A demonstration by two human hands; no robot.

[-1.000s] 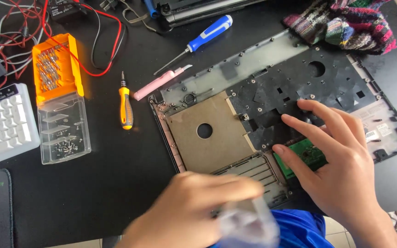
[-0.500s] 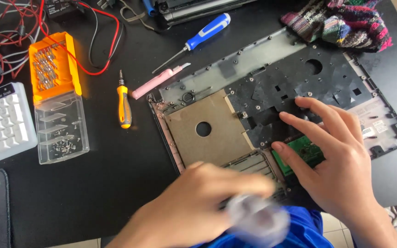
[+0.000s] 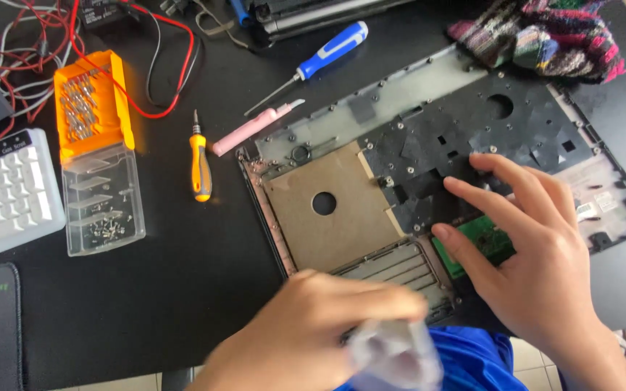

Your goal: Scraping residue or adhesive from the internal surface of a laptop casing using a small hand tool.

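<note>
Now, right hand (image 3: 537, 268): lies flat on the opened black plastic laptop shell (image 3: 472, 137), fingers (image 3: 487, 210) spread and holding nothing, tips beside a small green circuit board (image 3: 483, 239).
Left hand (image 3: 313, 326): blurred at the near desk edge, fingers curled round a crumpled clear, whitish piece (image 3: 393, 355); what it is, I cannot tell.
Shell inside: a tan cardboard-like square panel (image 3: 327, 210) with a round hole, grey slatted vents below it.
Desk (image 3: 182, 289): matte black.
Left of shell: small orange-handled screwdriver (image 3: 199, 163), pink slim tool (image 3: 251, 127), blue-handled screwdriver (image 3: 320, 51).
Further left: orange bit holder (image 3: 92, 101) with a clear plastic lid, white keyboard (image 3: 5, 192), red wires (image 3: 146, 72).
Far corner: striped knitted cloth (image 3: 545, 36).
</note>
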